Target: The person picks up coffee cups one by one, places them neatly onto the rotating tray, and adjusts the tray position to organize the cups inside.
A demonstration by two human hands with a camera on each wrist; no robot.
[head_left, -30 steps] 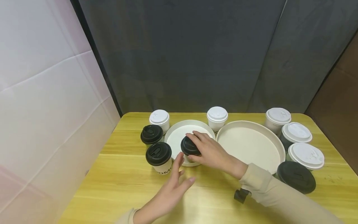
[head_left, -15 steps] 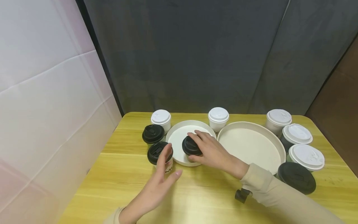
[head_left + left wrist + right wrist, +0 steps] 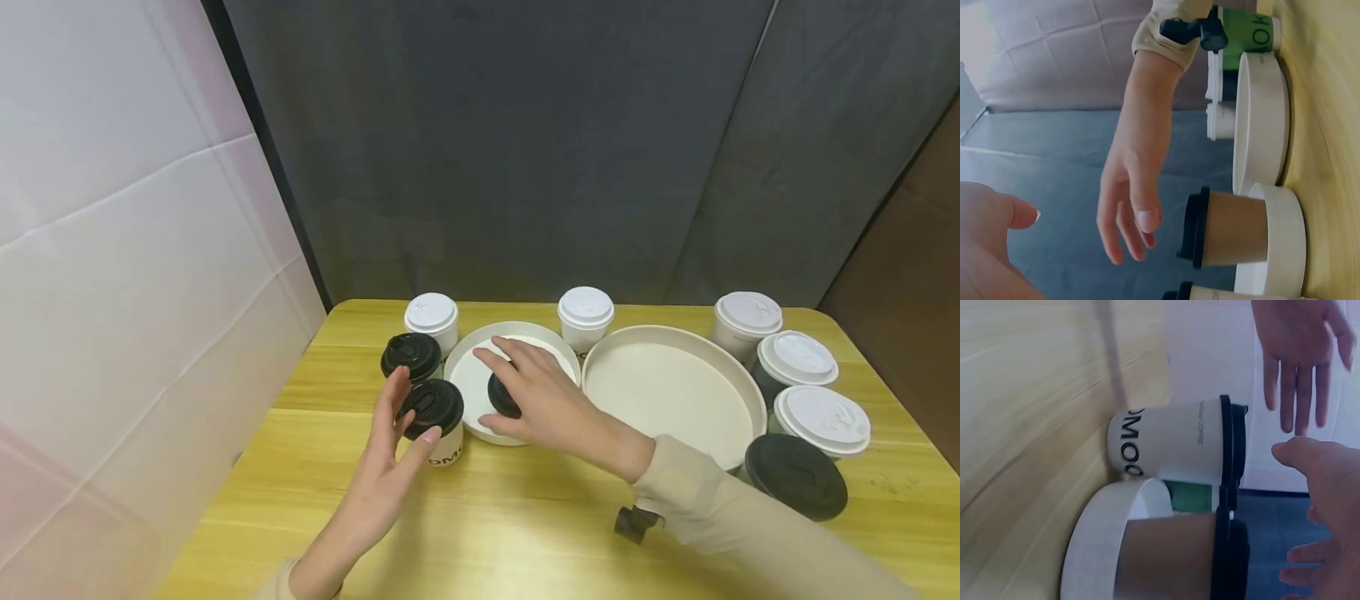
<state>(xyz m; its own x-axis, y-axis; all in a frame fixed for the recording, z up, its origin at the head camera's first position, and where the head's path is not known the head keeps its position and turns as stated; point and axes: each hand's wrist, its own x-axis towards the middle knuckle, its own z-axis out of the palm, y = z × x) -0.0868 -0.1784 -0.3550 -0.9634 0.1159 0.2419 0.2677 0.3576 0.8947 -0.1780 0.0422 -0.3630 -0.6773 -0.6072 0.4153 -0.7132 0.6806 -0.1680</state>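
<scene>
A brown paper cup [image 3: 1235, 228] with a black lid [image 3: 501, 402] stands upright inside the smaller round white tray [image 3: 463, 375]. Over it is my right hand [image 3: 543, 408], fingers loosely spread and apart from the lid in both wrist views. My left hand [image 3: 375, 479] hovers with straight fingers beside a white paper cup [image 3: 1169, 440] with a black lid and dark lettering; it holds nothing. That white cup stands on the table just outside the tray's left side. Behind it is another black-lidded cup [image 3: 411, 354], its green body mostly hidden.
A larger round cream tray [image 3: 667, 392] sits right of the smaller one. White-lidded cups stand behind the small tray, at left [image 3: 432, 317] and right [image 3: 586, 312]. Along the right side are several more lidded cups, the nearest with a dark lid [image 3: 797, 475]. A dark curtain [image 3: 525, 150] hangs behind the table.
My right hand has let go of the black-lidded brown cup and risen slightly to the left. My left hand has moved left, past the front of the white cup.
</scene>
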